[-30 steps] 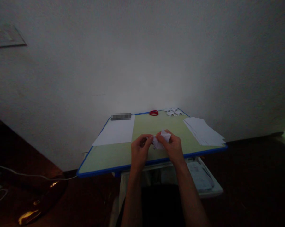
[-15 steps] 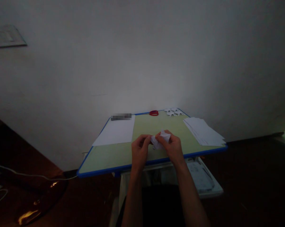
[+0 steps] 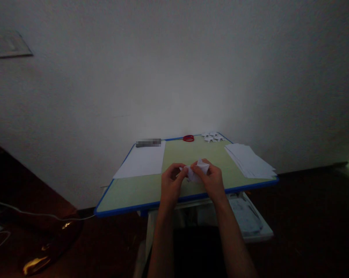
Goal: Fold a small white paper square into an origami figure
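Between my two hands is a small piece of folded white paper, held above the near part of the table. My left hand pinches its left side between thumb and fingers, and a pointed corner shows past the fingertips. My right hand grips the right side, its thumb pressed on the front of the paper. Some folds are hidden behind the fingers.
A pale green table with a blue rim stands against the wall. On it lie a white sheet at left, red-handled scissors, several folded paper pieces at the back right, and a stack of paper.
My left fingers have shifted slightly on the paper, and a pointed corner now shows at their left. The right hand keeps its hold, almost unmoved.
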Motion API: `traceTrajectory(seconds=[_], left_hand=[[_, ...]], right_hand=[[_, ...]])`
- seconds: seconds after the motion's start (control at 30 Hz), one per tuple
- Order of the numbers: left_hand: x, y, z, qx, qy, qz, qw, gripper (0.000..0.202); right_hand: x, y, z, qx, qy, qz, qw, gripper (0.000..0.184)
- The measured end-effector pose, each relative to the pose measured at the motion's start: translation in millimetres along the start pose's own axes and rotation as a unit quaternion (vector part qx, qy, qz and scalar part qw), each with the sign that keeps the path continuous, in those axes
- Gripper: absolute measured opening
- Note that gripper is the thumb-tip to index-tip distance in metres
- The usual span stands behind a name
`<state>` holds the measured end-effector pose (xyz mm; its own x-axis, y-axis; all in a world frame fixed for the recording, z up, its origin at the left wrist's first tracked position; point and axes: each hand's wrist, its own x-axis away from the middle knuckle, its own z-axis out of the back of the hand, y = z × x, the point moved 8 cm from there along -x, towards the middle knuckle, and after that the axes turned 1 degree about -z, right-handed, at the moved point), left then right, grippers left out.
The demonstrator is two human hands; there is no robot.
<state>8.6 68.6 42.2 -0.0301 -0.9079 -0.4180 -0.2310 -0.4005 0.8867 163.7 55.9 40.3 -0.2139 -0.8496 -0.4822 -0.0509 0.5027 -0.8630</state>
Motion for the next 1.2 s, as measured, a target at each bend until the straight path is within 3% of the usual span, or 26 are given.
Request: traceTrajectory(seconds=[0.87, 1.2], left_hand=[[1.9, 10.4, -3.4, -0.03, 0.004, -0.019, 0.999, 0.017], [-1.7, 3.2, -2.3, -0.038, 0.003, -0.013, 0.999, 0.017]], right_hand=[[-0.6, 1.9, 0.8, -0.017, 0.003, 0.0, 1.0, 0.02], [-1.9, 4.0, 2.2, -0.009, 0.012, 0.0, 1.0, 0.022]])
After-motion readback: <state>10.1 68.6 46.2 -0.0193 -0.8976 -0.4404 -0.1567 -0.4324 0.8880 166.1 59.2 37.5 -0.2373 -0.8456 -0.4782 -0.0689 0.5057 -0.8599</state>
